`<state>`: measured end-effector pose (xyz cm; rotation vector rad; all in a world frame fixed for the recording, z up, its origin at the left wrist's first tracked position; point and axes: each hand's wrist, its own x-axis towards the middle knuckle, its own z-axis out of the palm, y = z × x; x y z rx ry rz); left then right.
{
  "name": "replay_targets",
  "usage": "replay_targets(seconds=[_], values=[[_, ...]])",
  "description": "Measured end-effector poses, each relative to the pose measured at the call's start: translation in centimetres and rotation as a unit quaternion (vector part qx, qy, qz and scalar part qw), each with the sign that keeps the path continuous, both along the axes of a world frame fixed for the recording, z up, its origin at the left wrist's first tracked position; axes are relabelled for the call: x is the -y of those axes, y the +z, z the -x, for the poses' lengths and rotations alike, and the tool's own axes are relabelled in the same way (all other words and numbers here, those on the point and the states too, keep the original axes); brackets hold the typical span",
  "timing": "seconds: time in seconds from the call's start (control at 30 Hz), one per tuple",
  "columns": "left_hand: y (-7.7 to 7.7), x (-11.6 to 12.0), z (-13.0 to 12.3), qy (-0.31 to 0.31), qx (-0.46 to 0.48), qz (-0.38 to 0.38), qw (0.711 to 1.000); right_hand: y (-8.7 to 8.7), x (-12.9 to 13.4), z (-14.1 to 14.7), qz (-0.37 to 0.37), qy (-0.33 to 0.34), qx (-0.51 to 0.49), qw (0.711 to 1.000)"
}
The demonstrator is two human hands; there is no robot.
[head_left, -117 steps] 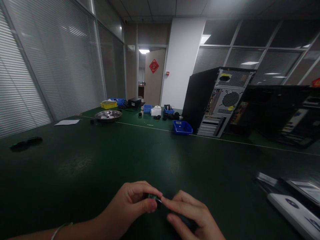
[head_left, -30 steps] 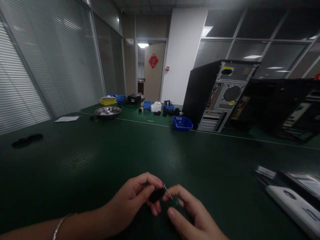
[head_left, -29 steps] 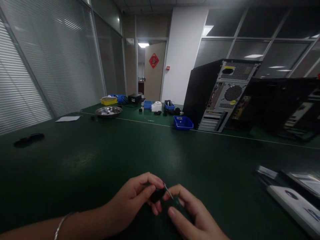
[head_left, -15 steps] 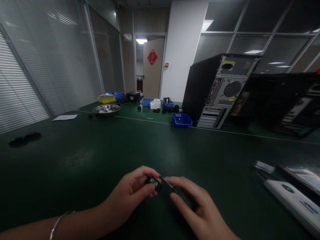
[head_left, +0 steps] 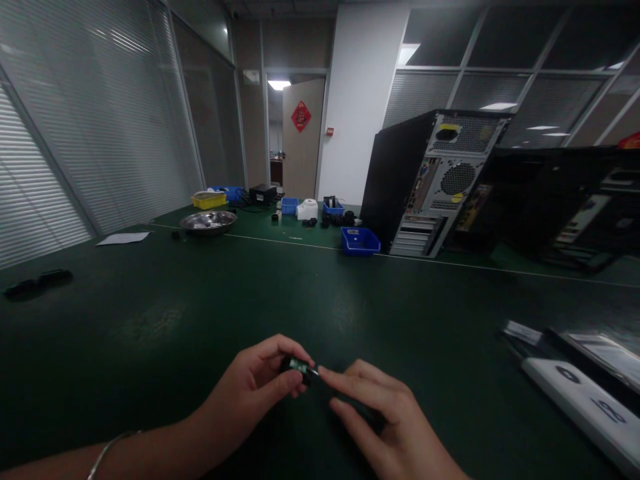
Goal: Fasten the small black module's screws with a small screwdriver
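Left hand [head_left: 253,383] pinches board [head_left: 299,365]; right hand [head_left: 390,407] grips tool [head_left: 314,372], tip at board's edge, contact unclear, over tabletop [head_left: 260,293].

Dim, greyish light overall, bright ceiling light [head_left: 279,85] beyond the doorway [head_left: 275,110], glowing blinds [head_left: 30,193] at far left, lamp reflections [head_left: 499,106] in right-hand glass [head_left: 520,43], dull sheen on the desk [head_left: 225,293], shadowed cases [head_left: 530,200] at right, soft blur, stretched edges

One cam, worn on the head, looks forward and kinda down over the green table [head_left: 240,300]. Left hand [head_left: 255,387] and right hand [head_left: 393,413] are up close at the bottom, door [head_left: 303,157] way off upper middle, blinds [head_left: 125,127] filling the left side.
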<state>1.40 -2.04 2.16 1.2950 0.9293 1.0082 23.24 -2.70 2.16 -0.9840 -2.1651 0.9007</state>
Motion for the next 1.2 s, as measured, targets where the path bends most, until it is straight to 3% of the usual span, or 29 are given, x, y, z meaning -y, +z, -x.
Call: replay_targets(seconds=[0.2, 0.47, 0.8, 1.0, 1.2], values=[[0.4, 0.0, 0.0, 0.018, -0.059, 0.001, 0.998, -0.1, 0.0, 0.0, 0.007, -0.003, -0.001, 1.000], [0.4, -0.2, -0.1, 0.005, 0.027, 0.036, 0.999, -0.7, -0.4, 0.2, 0.007, -0.001, -0.037, 0.999], [-1.1, -0.7, 0.0, -0.005, 0.069, 0.058, 0.996, -1.3, -0.6, 0.2, -0.032, 0.006, -0.069, 0.997], [-1.1, -0.8, 0.2, 0.010, 0.065, 0.031, 0.997, -1.5, -0.3, 0.0, -0.032, -0.024, -0.074, 0.996], [-1.4, -0.7, -0.1, -0.025, 0.111, 0.076, 0.991, -1.0, 0.0, 0.3, -0.024, -0.046, -0.071, 0.996]])
